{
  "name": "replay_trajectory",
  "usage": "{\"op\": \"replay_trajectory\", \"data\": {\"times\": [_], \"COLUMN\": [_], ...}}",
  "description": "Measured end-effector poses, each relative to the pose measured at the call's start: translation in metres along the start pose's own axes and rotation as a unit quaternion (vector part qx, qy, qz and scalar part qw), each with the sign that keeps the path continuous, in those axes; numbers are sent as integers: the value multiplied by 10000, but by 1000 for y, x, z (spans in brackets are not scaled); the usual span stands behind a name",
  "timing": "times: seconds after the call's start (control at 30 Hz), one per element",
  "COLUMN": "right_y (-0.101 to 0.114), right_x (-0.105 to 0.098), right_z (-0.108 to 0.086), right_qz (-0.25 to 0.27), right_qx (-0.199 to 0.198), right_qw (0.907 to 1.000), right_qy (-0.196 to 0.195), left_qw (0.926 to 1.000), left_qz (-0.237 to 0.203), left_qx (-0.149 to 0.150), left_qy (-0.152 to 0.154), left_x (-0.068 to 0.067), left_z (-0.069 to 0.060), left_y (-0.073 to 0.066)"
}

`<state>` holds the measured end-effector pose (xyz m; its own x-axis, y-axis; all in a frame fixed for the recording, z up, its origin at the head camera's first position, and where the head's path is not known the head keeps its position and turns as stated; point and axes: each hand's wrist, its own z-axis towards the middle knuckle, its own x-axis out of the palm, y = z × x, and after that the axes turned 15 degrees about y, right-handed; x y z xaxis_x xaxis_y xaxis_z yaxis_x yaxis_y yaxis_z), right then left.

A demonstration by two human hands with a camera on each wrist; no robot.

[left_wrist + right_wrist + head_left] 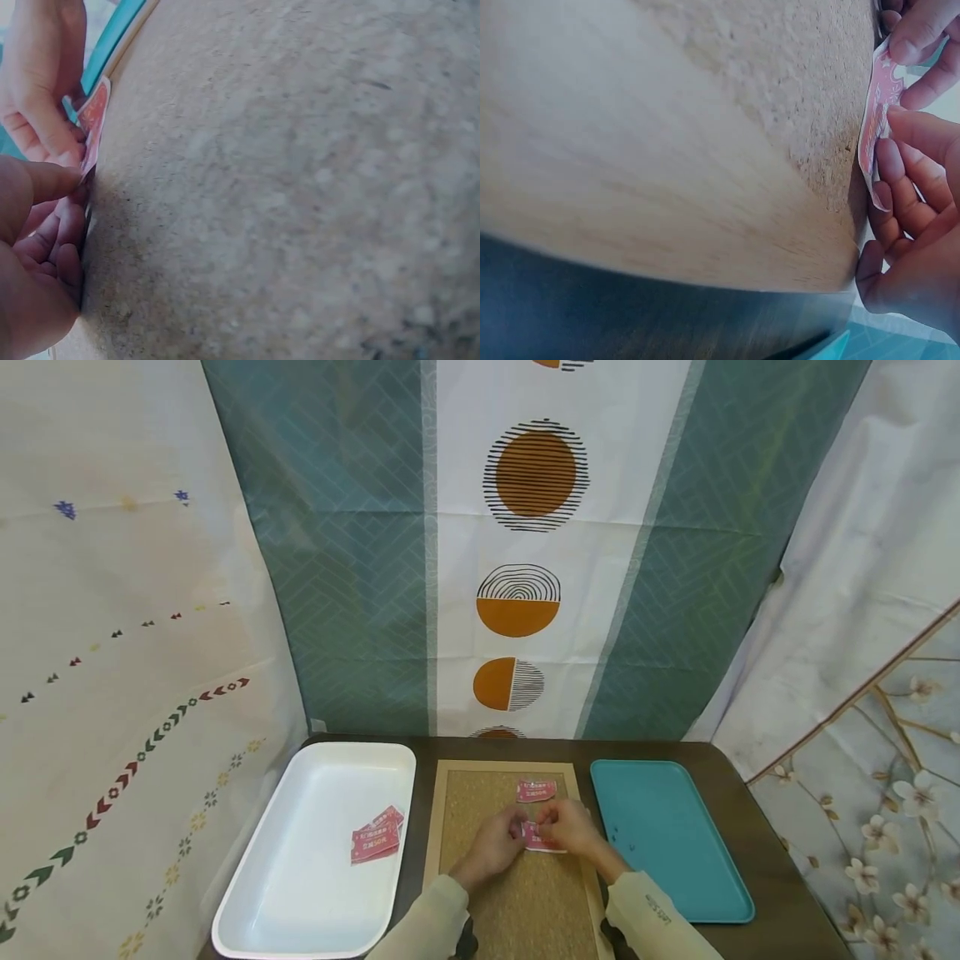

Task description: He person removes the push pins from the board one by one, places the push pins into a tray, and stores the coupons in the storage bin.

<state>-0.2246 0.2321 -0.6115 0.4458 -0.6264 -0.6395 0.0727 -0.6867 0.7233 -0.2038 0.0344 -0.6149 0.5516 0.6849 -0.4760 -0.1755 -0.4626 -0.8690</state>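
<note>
A pink paper coupon (534,837) with white edges lies low over the cork board (517,910), between both hands. At its left end my left hand (497,842) pinches it between thumb and fingers. My right hand (572,828) grips the other end; in the right wrist view its fingers (891,161) curl at the coupon (877,112). The left wrist view shows the coupon (94,120) tilted up from the cork, partly hidden by the fingers. Just beyond the hands, another pink coupon (536,791) lies flat near the board's top right corner.
On the left stands a white tray (315,893) with several overlapping pink coupons (377,837) inside by its right wall. A teal tray (675,835) sits right of the board, on the dark table (787,910). Patterned cloths (360,568) hang behind and at both sides.
</note>
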Motion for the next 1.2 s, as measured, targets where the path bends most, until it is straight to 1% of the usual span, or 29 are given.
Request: {"op": "replay_trajectory", "data": {"times": [0.07,0.17,0.37,0.53,0.6,0.67,0.77,0.9,1.0,1.07,1.1,1.2], "right_y": [2,4,5,4,3,2,1,-3,-5,-7,-7,-8], "right_x": [-2,-4,-8,-11,-12,-12,-13,-14,-15,-15,-16,-18], "right_z": [-2,-4,-7,-7,-7,-7,-8,-9,-9,-10,-11,-13], "right_qz": [29,62,155,135,93,88,126,203,125,103,103,191], "right_qx": [-12,-77,-117,-270,-361,-412,-529,-625,-677,-723,-753,-722], "right_qw": [10000,9999,9997,9992,9987,9982,9970,9961,9956,9949,9945,9946], "right_qy": [-17,-68,-160,-245,-335,-420,-550,-581,-638,-691,-720,-726], "left_qw": [10000,9999,9999,9998,9997,9997,9997,9996,9996,9994,9991,9980], "left_qz": [5,-28,-119,-191,-219,-244,-203,-115,-188,-328,-410,-617], "left_qx": [95,154,43,-27,21,-5,-76,-181,-98,-52,20,104], "left_qy": [-30,-42,-2,-22,-41,-58,-125,-182,-163,-118,-99,-47], "left_x": [1,1,-1,-6,-8,-11,-15,-23,-31,-36,-38,-44], "left_z": [0,0,-2,-5,-7,-10,-14,-20,-24,-27,-27,-28], "left_y": [1,1,-1,-2,-2,-3,-4,-7,-11,-14,-16,-21]}}
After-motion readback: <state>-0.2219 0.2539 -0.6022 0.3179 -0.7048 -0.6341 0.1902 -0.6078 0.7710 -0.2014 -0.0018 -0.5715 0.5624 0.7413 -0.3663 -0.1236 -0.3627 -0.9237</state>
